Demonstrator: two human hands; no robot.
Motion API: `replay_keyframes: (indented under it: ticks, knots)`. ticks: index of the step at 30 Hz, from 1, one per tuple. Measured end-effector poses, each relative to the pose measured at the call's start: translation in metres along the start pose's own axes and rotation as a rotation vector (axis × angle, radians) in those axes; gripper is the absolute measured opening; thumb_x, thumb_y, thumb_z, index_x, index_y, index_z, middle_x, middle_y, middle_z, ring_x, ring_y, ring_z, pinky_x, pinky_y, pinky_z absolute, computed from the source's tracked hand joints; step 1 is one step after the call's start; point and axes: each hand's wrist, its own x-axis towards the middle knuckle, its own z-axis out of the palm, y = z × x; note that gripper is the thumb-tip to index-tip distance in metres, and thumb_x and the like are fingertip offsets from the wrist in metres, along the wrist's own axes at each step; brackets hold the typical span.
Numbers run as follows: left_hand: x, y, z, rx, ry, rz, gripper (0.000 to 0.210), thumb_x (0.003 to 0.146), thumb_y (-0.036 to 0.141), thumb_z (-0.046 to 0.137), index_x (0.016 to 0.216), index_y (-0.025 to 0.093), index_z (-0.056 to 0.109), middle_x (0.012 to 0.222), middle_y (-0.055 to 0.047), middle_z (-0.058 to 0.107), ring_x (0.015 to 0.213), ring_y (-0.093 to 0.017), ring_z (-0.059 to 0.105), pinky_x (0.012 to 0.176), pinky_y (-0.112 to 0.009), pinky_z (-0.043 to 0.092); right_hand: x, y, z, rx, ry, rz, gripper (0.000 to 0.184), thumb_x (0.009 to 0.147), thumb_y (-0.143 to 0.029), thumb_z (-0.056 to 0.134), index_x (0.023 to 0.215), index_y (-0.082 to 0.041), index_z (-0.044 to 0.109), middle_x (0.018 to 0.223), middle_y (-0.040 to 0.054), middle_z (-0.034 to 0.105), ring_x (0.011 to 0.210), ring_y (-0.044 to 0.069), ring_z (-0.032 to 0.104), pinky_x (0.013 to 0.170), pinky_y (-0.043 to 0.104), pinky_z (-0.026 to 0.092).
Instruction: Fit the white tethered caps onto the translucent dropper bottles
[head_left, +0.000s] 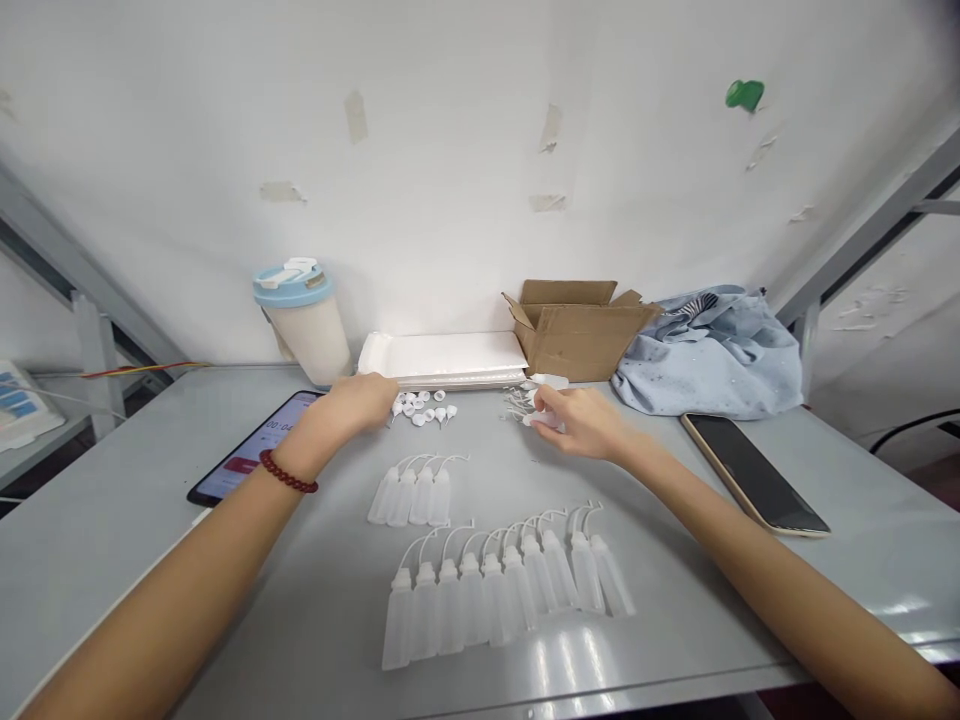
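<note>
My left hand [365,402] reaches to the far side of the table, its fingers curled down at the edge of a pile of small white caps [418,405], some with thin needle tips. What its fingertips pinch is hidden. My right hand [576,418] has thumb and fingers around a small translucent plastic bottle [543,417], among white strap pieces [517,402]. Closer to me lies a short group of clear squeeze bottles [412,497] with curved strap tails. A longer row of similar bottles [491,598] lies in front of it.
White flat packages [450,352] and an open cardboard box [581,340] stand against the wall. A blue-lidded cup [311,325] and a lit phone [251,450] are left; a dark-screened phone [750,475] and bundled blue cloth [712,350] are right. The grey table [697,630] ends near me.
</note>
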Motion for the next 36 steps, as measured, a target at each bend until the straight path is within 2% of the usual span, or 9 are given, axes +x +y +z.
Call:
replay_keyframes:
  ticks: [5,9,12,15,18,21,23,31,36]
  knots:
    - [-0.002,0.007,0.001,0.009,0.0,0.029,0.008,0.061,0.008,0.057,0.061,0.015,0.061,0.068,-0.016,0.064,0.073,-0.031,0.064,0.061,-0.034,0.045,-0.001,-0.003,-0.006,-0.166,-0.137,-0.06,0.014,0.08,-0.029,0.052,0.085,-0.016,0.054,0.072,0.0083,0.064,0.063,0.02,0.057,0.054,0.028,0.023]
    - [-0.009,0.011,-0.007,-0.016,-0.023,0.065,0.009,0.057,0.008,0.057,0.053,0.017,0.054,0.06,-0.011,0.061,0.064,-0.026,0.061,0.055,-0.031,0.042,-0.001,-0.002,-0.009,-0.209,-0.139,-0.103,0.02,0.081,-0.036,0.057,0.082,-0.016,0.055,0.076,0.0109,0.064,0.071,0.023,0.058,0.056,0.028,0.027]
    - [-0.019,0.012,-0.017,-0.075,0.012,0.096,0.007,0.058,0.011,0.056,0.057,0.018,0.054,0.064,-0.008,0.061,0.056,-0.021,0.056,0.049,-0.028,0.036,-0.001,-0.011,-0.009,-0.115,-0.054,-0.129,0.022,0.084,-0.037,0.057,0.084,-0.015,0.056,0.083,0.012,0.064,0.079,0.024,0.058,0.06,0.029,0.032]
    - [-0.03,0.015,-0.026,-0.242,0.072,0.173,0.005,0.061,0.016,0.056,0.06,0.019,0.053,0.063,-0.005,0.059,0.052,-0.018,0.05,0.046,-0.027,0.031,-0.002,-0.036,-0.009,0.126,-0.002,-0.162,0.015,0.09,-0.028,0.05,0.093,-0.015,0.058,0.087,0.0096,0.065,0.073,0.018,0.057,0.062,0.027,0.035]
    - [-0.04,0.019,-0.031,-0.377,0.12,0.259,0.007,0.064,0.021,0.057,0.059,0.02,0.051,0.06,-0.002,0.056,0.049,-0.015,0.045,0.045,-0.026,0.027,-0.002,-0.069,-0.01,0.37,-0.107,-0.334,0.023,0.092,-0.024,0.047,0.111,-0.019,0.058,0.091,0.0058,0.066,0.067,0.013,0.056,0.059,0.024,0.035]
    - [-0.047,0.024,-0.033,-0.39,0.163,0.313,0.011,0.066,0.022,0.056,0.058,0.021,0.048,0.055,0.0,0.052,0.046,-0.014,0.04,0.044,-0.027,0.025,0.0,-0.091,-0.009,0.419,-0.201,-0.474,0.027,0.093,-0.023,0.046,0.115,-0.021,0.059,0.087,0.0042,0.065,0.063,0.012,0.053,0.057,0.023,0.034]
    - [-0.049,0.026,-0.033,-0.375,0.168,0.329,0.01,0.067,0.022,0.055,0.059,0.021,0.048,0.055,0.0,0.052,0.047,-0.014,0.04,0.043,-0.027,0.025,0.002,-0.096,-0.006,0.423,-0.229,-0.513,0.026,0.092,-0.023,0.046,0.113,-0.021,0.061,0.084,0.0043,0.064,0.064,0.013,0.054,0.059,0.023,0.034]
    - [-0.047,0.033,-0.029,-0.403,0.229,0.414,0.007,0.072,0.023,0.054,0.07,0.018,0.058,0.077,-0.004,0.064,0.07,-0.018,0.057,0.057,-0.026,0.038,0.006,-0.093,0.009,0.416,-0.229,-0.467,0.026,0.096,-0.028,0.041,0.102,-0.02,0.065,0.075,0.0027,0.063,0.063,0.013,0.054,0.059,0.023,0.034]
    - [-0.042,0.038,-0.026,-0.489,0.295,0.441,0.011,0.073,0.025,0.056,0.075,0.017,0.063,0.084,-0.004,0.066,0.08,-0.019,0.059,0.064,-0.026,0.041,0.002,-0.082,0.011,0.333,-0.147,-0.413,0.028,0.096,-0.031,0.04,0.103,-0.019,0.065,0.078,0.0046,0.062,0.063,0.013,0.053,0.058,0.023,0.034]
